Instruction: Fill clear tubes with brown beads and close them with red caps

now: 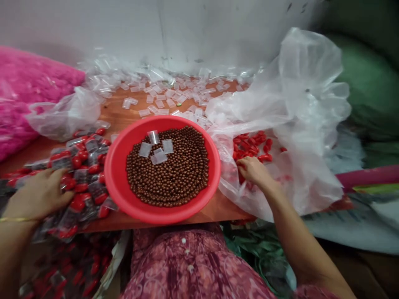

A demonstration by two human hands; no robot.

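Two hands, both at the surface (114, 111). Left hand (42, 193) on pile of red-capped containers (81, 176), left of red basin (162, 216); thumb and fingers apart around a red cap end, can't tell if gripping. Right hand (253, 169) at loose red caps (248, 144) on cloudy plastic sheeting (299, 99), right of basin; fingers curled narrow, can't tell if anything's held. Basin sits between hands, brown beads (174, 178) inside, few clear tubes (158, 156) on top. More tubes scattered behind basin.
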